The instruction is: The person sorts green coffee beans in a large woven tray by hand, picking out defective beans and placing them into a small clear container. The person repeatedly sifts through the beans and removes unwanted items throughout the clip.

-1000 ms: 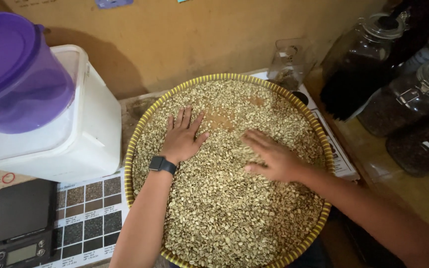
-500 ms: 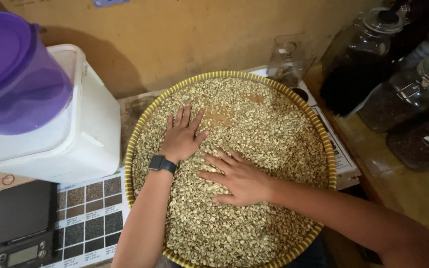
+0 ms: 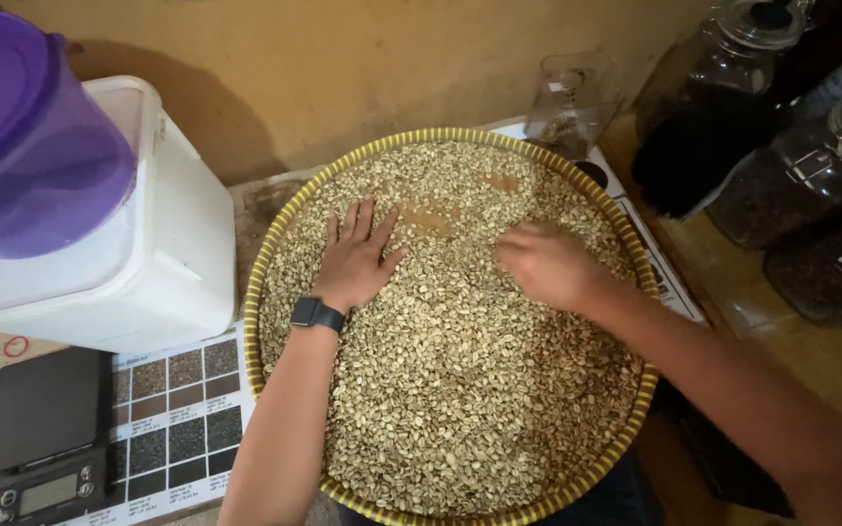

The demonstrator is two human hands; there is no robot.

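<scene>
We count one round woven tray (image 3: 267, 255), beans past counting; two hands in it, left hand (image 3: 355, 261), right hand (image 3: 548, 265); one wristwatch (image 3: 316, 314); one scale (image 3: 46, 433); one white bucket (image 3: 163, 255); three glass jars (image 3: 811, 180).

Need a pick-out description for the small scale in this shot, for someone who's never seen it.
Start at the big round woven tray of pale beans where the left hand lies flat. Go left past the white bin to the bottom-left corner: the digital scale sits there, partly over a printed swatch chart. It is the only flat black slab, with a small display and buttons at its near edge.
</scene>
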